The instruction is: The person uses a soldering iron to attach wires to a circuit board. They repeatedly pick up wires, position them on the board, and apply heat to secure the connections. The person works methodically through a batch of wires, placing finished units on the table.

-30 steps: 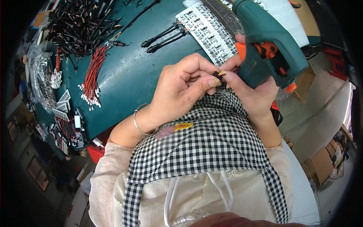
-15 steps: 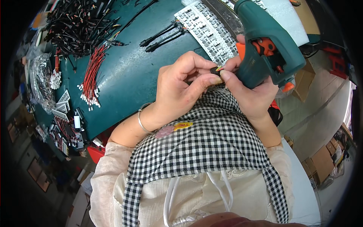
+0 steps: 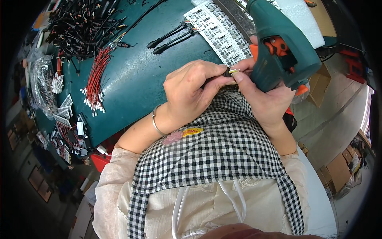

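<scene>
Left hand (image 3: 190, 84) pinches a black cable (image 3: 227, 73); right hand (image 3: 267, 101) grips a green handheld tool (image 3: 278, 24). Exposed wires (image 3: 234, 71) seem not yet joined.

Items counted at a green table (image 3: 135, 85)
Left hand (image 3: 191, 85) and right hand (image 3: 266, 101), two in all; black part (image 3: 227, 73) between them, one; green power tool (image 3: 278, 22), one; black leads (image 3: 171, 45), two, beside one white circuit panel (image 3: 217, 32); red-wire bundles (image 3: 96, 73), two, toward the table's left edge; black cable heap (image 3: 79, 30), one, near its far left corner.
</scene>
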Demonstrator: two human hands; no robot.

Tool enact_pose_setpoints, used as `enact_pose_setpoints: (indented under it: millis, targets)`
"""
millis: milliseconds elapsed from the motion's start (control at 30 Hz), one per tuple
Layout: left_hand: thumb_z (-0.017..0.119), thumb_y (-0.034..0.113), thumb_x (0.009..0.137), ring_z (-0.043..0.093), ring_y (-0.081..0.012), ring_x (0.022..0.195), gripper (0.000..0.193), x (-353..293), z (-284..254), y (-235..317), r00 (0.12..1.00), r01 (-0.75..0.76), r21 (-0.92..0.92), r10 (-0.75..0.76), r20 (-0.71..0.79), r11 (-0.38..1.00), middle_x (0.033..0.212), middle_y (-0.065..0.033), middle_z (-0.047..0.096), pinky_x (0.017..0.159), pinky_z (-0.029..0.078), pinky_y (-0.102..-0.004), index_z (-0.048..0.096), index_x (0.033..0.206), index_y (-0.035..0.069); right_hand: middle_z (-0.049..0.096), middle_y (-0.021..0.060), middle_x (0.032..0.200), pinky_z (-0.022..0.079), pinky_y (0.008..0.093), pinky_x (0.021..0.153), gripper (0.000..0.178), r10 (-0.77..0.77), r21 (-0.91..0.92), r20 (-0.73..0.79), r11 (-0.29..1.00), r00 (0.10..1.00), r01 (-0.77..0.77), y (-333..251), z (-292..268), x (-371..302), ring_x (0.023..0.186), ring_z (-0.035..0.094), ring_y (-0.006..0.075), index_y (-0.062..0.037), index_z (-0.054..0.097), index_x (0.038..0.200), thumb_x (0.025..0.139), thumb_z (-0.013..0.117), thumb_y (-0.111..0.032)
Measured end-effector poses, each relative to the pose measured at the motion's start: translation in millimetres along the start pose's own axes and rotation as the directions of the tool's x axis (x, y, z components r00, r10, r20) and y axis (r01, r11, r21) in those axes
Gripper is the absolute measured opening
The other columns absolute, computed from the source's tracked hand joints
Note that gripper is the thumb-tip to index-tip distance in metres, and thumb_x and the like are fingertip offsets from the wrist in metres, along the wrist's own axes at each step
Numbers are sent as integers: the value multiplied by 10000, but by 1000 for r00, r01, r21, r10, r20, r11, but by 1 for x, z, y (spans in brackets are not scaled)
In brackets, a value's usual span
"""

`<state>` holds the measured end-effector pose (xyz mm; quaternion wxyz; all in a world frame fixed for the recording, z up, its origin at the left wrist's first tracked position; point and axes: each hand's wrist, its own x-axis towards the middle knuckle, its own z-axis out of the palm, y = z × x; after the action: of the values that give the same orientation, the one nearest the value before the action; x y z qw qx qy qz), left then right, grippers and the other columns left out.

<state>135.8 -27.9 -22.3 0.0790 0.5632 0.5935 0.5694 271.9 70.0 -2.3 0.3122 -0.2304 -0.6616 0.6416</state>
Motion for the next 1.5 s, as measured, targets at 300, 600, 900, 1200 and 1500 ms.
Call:
enact_pose_setpoints:
  millis: [300, 600, 900, 1200, 1500]
  targets:
    - [758, 15, 706, 632, -179, 594, 217, -5, 13, -2, 995, 19, -93, -28, -96, 996, 728, -99, 650, 525, 495, -256, 613, 867, 5, 634, 118, 839, 468, 199, 550, 595, 128, 39, -111, 991, 986, -125, -6, 4, 0, 643, 576, 101, 95, 399, 1276, 724, 616, 134]
    - [573, 24, 908, 523, -50, 551, 118, -3, 16, 12, 803, 561, -523, -576, 154, 642, 764, -84, 645, 462, 397, -158, 575, 1005, -42, 622, 98, 806, 473, 208, 615, 613, 68, -57, -148, 995, 987, -78, 5, 3, -5, 690, 585, 114, 94, 407, 1268, 702, 641, 122]
    - [619, 59, 885, 601, -47, 656, 137, 8, 1, 12, 632, 762, -495, -645, 430, 416, 784, -43, 673, 564, 484, -173, 644, 981, -36, 624, 147, 921, 487, 222, 652, 620, -8, -158, 7, 987, 1000, 9, -7, -27, 7, 800, 602, 140, 90, 417, 1258, 701, 689, 84]
    - [731, 38, 769, 660, -105, 670, 243, 6, -3, 8, 838, 524, -306, -417, 352, 795, 766, -72, 681, 576, 513, -206, 651, 991, -17, 618, 60, 782, 470, 231, 628, 320, -116, -275, 157, 949, 981, 156, -3, -31, 7, 695, 580, 112, 46, 575, 1034, 735, 685, 60]
    - [745, 65, 738, 626, -164, 577, 174, 11, -5, 10, 966, 136, -40, -123, 229, 990, 696, -80, 661, 523, 470, -247, 678, 888, 7, 595, 56, 732, 445, 219, 587, 456, 9, -163, -55, 986, 998, -18, -8, -12, 8, 628, 544, 104, 98, 496, 1156, 717, 617, 119]
